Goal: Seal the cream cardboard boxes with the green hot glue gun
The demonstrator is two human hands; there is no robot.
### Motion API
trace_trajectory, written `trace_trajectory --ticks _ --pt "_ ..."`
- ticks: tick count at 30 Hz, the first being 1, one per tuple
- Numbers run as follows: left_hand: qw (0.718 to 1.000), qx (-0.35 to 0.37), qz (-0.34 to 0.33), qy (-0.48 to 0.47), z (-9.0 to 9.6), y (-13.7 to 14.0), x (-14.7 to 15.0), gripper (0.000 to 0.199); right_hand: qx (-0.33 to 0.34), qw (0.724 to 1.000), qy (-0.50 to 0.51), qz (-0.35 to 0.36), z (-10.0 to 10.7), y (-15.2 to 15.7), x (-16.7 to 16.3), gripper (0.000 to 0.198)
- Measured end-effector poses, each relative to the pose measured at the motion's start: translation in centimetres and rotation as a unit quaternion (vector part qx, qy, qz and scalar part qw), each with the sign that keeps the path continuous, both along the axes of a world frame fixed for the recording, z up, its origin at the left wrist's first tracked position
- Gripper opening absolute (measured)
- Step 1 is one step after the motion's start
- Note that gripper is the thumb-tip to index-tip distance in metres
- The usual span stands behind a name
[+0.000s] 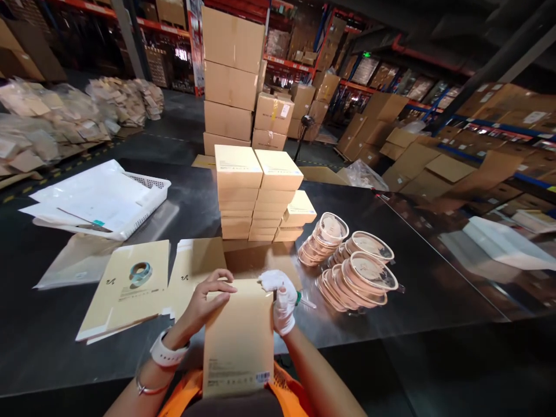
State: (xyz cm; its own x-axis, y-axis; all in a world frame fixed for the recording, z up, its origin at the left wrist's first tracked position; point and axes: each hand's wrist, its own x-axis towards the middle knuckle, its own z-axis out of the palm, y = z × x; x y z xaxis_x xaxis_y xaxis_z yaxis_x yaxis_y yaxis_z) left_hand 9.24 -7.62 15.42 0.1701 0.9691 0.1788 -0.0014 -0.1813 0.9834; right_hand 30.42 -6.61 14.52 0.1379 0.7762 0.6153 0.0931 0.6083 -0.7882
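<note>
Tan cardboard flat box (238, 336) extended past the near edge of a black table (434, 278). Bare left hand (212, 296), thumb and fingers parted, at its far-left corner; white-gloved right hand (281, 301) at far-right, grip unclear. Slack support might have let it slip.

Overhead light brightens the box tops (238, 159); the table (419, 231) shows glare near its left end, beside the basket (153, 194). Print on the near box (238, 336) is soft. Past the far edge, dim shelves (290, 62) blur and lean with distortion.
</note>
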Motion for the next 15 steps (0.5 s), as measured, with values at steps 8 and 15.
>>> trace_trajectory --ticks 8,15 --pt "0.996 0.019 -0.067 0.051 -2.8 1.4 0.2 0.051 -0.026 0.987 -0.158 -0.005 -0.5 0.8 2.2 0.048" --pt "0.995 -0.095 -0.001 0.037 -6.3 2.5 -2.2 0.082 -0.14 0.886 -0.245 -0.368 -2.1 0.8 13.2 0.053"
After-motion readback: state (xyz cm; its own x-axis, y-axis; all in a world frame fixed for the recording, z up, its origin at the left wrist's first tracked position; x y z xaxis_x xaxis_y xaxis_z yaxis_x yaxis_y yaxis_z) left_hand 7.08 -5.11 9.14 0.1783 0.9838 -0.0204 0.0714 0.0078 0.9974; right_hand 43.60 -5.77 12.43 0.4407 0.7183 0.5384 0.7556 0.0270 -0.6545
